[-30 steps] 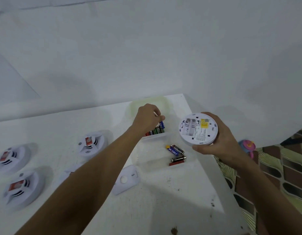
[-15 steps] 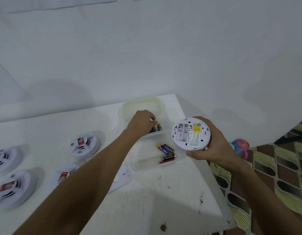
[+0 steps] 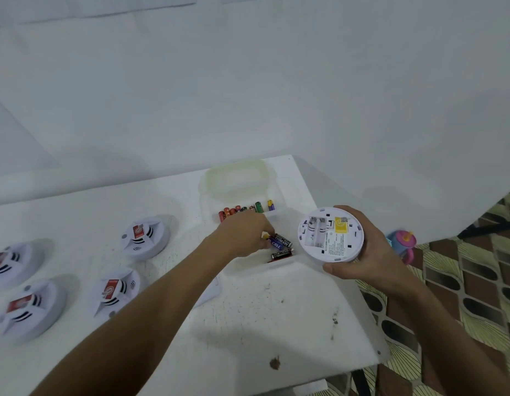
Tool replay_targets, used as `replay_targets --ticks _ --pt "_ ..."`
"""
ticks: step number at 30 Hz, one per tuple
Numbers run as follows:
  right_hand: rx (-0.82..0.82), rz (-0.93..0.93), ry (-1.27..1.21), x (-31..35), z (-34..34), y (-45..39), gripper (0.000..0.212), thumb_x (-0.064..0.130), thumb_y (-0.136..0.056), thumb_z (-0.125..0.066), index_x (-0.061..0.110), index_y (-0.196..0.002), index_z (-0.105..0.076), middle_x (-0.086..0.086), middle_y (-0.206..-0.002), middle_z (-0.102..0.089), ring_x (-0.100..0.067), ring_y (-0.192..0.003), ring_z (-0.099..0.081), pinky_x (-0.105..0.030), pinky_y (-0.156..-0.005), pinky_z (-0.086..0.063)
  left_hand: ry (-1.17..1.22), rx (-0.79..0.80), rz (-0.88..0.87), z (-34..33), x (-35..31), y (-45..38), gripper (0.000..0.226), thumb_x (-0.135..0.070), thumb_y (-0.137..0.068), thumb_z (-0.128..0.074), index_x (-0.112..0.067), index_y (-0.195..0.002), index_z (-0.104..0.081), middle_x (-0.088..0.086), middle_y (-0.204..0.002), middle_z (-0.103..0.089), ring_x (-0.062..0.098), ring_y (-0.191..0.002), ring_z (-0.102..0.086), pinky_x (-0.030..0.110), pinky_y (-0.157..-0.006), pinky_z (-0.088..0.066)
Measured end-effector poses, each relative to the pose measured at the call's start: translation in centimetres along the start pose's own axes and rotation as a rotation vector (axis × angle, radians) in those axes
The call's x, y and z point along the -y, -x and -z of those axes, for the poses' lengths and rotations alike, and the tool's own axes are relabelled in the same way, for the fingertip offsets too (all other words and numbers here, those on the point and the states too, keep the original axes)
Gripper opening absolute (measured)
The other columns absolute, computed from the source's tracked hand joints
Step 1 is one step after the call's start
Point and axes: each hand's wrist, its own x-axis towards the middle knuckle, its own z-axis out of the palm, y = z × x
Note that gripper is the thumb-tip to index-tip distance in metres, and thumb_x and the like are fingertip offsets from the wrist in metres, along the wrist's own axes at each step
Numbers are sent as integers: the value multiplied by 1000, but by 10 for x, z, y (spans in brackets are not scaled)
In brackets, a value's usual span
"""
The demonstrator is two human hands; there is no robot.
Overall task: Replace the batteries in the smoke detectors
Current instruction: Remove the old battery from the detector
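White wall and a white counter point(image 3: 248, 324) made up the scene I was viewing remotely. At the counter's far right corner, my right hand point(image 3: 371, 252) held a smoke detector point(image 3: 331, 234) underside up, fingers curled round its rim; its battery bay point(image 3: 315, 231) faced the camera and looked empty. My left hand point(image 3: 242, 235) had left the far compartment of the clear plastic box point(image 3: 276, 264), where it was half a second before, and now reached into the near compartment, its fingertips at the yellow end of a dark blue battery point(image 3: 276, 243). Whether they had closed on it I could not tell, since the back of the hand hid them. A black battery point(image 3: 281, 240) lay touching the blue one, and another dark one point(image 3: 282, 254) lay just nearer. The far compartment held a row of mixed batteries point(image 3: 242, 210), red through green to purple. The box lid point(image 3: 238, 175) lay beyond it.

The shift of compartment suggested that the replacement cell was being taken from the near lot; I judged insertion into the open bay not yet begun.

Four more detectors point(image 3: 146, 235) point(image 3: 115, 291) point(image 3: 33, 308) point(image 3: 10, 262) sat face up well to the left, apparently awaiting service. A pink and blue object point(image 3: 402, 241) sat on the floor beyond the counter edge.
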Motion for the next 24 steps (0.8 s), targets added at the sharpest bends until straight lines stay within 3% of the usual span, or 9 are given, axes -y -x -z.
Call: replay_targets --ticks 3,6,9,13,16,20,24 --pt "-1 -7 6 -2 3 7 85 9 -54 -86 32 -127 -48 21 -118 -62 -5 -115 -58 -12 -86 -49 -102 20 -3 -5 0 -5 28 -37 -91 -62 -25 -116 -70 -1 -94 -69 17 -87 -58 33 -74 -54" --pt "3 -26 -8 -2 5 13 84 6 -56 -85 29 -127 -48 21 -116 -62 -3 -114 -59 -11 -84 -49 -127 14 18 -9 -3 -9 28 -37 -91 -62 -24 -114 -71 2 -95 -69 21 -90 -61 31 -68 -50" --pt "14 -34 -20 -3 6 16 84 5 -56 -84 28 -128 -47 21 -116 -62 -2 -113 -58 -10 -83 -49 -130 40 46 -11 -8 -11 27 -36 -92 -61 -16 -109 -70 5 -97 -67 22 -92 -61 28 -66 -41" --pt "28 -31 -11 -2 4 15 84 7 -56 -85 29 -128 -47 21 -117 -61 -4 -116 -57 -12 -86 -49 -212 -18 23 -19 -9 -7 24 -26 -98 -51 -11 -103 -69 3 -85 -59 19 -77 -55 29 -62 -39" --pt "24 -22 -2 -1 1 11 85 9 -56 -86 32 -127 -47 20 -118 -61 -6 -116 -58 -14 -86 -50 -263 -63 -20 -23 -3 -2 25 -24 -100 -47 -13 -104 -69 3 -96 -62 20 -83 -61 29 -63 -42" --pt "30 -2 7 1 -6 6 85 10 -55 -87 34 -126 -48 20 -118 -62 -5 -115 -58 -14 -87 -50 -233 -69 -46 -21 -1 -3 18 -22 -98 -51 -13 -106 -64 5 -98 -64 21 -88 -61 30 -64 -43" --pt "28 6 -5 3 -13 2 85 8 -53 -86 31 -125 -48 25 -115 -62 -1 -113 -58 -11 -85 -49 -134 -10 0 -23 2 -5 23 -27 -97 -53 -16 -107 -71 1 -87 -65 17 -74 -55 28 -62 -40"
